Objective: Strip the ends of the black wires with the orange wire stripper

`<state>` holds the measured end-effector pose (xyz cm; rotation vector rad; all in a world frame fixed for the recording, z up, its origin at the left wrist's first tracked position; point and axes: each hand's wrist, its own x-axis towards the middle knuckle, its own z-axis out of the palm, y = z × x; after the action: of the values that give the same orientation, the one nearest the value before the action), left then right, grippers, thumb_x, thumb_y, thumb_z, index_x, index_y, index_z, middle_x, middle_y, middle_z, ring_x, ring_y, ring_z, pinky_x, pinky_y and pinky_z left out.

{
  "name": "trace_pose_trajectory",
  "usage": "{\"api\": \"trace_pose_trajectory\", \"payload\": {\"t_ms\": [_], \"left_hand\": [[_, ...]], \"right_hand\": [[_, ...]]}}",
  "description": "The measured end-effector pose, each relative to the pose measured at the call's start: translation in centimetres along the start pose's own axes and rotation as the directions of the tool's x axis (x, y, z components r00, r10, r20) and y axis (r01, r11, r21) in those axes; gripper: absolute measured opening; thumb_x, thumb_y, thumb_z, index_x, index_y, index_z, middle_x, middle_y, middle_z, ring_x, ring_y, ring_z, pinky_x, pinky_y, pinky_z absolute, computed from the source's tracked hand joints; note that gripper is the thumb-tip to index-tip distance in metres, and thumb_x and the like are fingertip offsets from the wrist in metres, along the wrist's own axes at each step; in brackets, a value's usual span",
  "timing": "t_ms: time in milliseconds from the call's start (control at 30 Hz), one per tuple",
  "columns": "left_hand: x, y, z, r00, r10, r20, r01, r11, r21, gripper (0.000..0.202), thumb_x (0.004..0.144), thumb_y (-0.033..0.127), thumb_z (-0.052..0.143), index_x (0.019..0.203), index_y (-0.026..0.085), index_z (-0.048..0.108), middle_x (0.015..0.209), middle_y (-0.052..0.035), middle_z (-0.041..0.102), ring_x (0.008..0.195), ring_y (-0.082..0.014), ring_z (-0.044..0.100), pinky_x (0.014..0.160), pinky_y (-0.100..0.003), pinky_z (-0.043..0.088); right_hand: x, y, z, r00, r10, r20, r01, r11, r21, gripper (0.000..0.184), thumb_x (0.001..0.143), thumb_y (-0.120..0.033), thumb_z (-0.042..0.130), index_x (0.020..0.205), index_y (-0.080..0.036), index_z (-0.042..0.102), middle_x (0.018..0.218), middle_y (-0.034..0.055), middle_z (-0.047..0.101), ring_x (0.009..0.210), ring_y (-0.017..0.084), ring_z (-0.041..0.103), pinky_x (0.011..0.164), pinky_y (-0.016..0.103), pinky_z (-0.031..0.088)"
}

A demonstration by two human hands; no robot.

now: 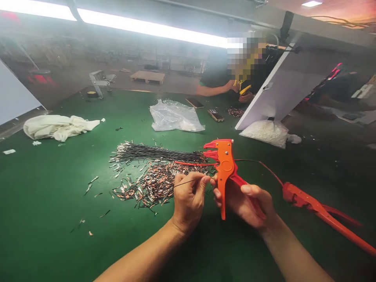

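Note:
My left hand [189,197] pinches a thin black wire [186,183] between thumb and fingers, close to the wire stripper. In my right hand [249,203] is an orange-and-red wire stripper [225,164], held upright with its red jaws toward the left. The fingers wrap round its handles, and the jaws stand apart. Behind both hands lies a bundle of black wires [158,152] with metal-tipped ends. Nearer to me spreads a heap of short wire offcuts [155,182] with copper and black bits. A red wire [194,163] passes behind the stripper.
A second orange tool [317,207] lies at the right. Further back are a clear plastic bag [176,115], two phones [216,115], a white cloth [58,127] and a bag of white pieces [267,132] by a slanted panel [273,82]. Across the table, a person's hands [246,96] hold yellow-handled pliers.

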<state>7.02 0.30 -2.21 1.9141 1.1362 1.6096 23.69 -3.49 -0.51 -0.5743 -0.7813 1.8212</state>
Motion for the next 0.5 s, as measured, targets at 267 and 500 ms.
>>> {"api": "trace_pose_trajectory", "payload": {"t_ms": [267,500], "left_hand": [[1.2,-0.7,-0.7,0.994,0.045,-0.102,-0.044,0.999,0.016,0.013,0.092,0.026,0.058,0.082,0.022,0.064,0.067,0.0023,0.064,0.065,-0.0129,0.055,0.067,-0.029,0.044],[4.0,0.4,-2.3,0.985,-0.061,-0.161,0.048,0.995,-0.088,0.013,0.091,0.028,0.060,0.079,0.023,0.061,0.060,0.0041,0.055,0.056,-0.0101,0.050,0.060,-0.028,0.043]], "right_hand": [[0.3,0.4,1.0,0.998,0.014,-0.065,-0.006,0.992,0.127,0.044,0.072,-0.010,0.049,0.112,-0.017,0.066,0.097,0.0084,0.072,0.089,0.024,0.066,0.092,0.047,0.049],[0.2,1.1,2.2,0.999,0.024,-0.042,-0.014,0.974,0.227,0.029,0.088,-0.026,0.046,0.113,-0.019,0.058,0.092,0.0071,0.065,0.084,0.024,0.063,0.079,0.050,0.053]]}}
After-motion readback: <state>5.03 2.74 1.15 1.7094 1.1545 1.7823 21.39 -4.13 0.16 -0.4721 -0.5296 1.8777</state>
